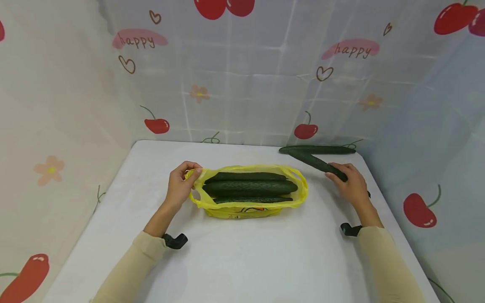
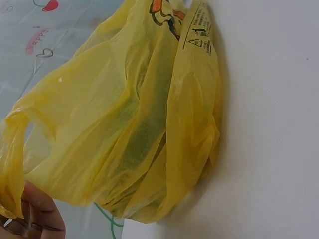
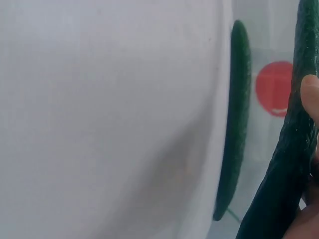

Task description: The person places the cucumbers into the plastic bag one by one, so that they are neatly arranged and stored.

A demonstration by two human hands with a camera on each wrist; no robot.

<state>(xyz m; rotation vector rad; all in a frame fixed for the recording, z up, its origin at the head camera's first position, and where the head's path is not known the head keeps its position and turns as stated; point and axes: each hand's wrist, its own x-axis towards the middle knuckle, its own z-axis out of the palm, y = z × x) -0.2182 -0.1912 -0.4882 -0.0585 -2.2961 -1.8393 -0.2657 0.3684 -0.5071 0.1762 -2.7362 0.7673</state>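
A yellow plastic bag (image 1: 242, 211) lies on the table with its mouth spread open, several dark green cucumbers (image 1: 250, 188) lying lengthwise inside. My left hand (image 1: 181, 185) pinches the handle at the bag's left end; in the left wrist view the fingers (image 2: 44, 211) are at the handle loop. My right hand (image 1: 350, 183) grips one end of a cucumber (image 1: 316, 162), which slants up and left from the hand. In the right wrist view the thumb (image 3: 311, 97) presses on this held cucumber (image 3: 286, 169).
Another cucumber (image 1: 322, 150) lies along the table's far right edge, just behind the held one. The white table (image 1: 242, 261) is bordered by a printed curtain (image 1: 242, 75) at the back and sides.
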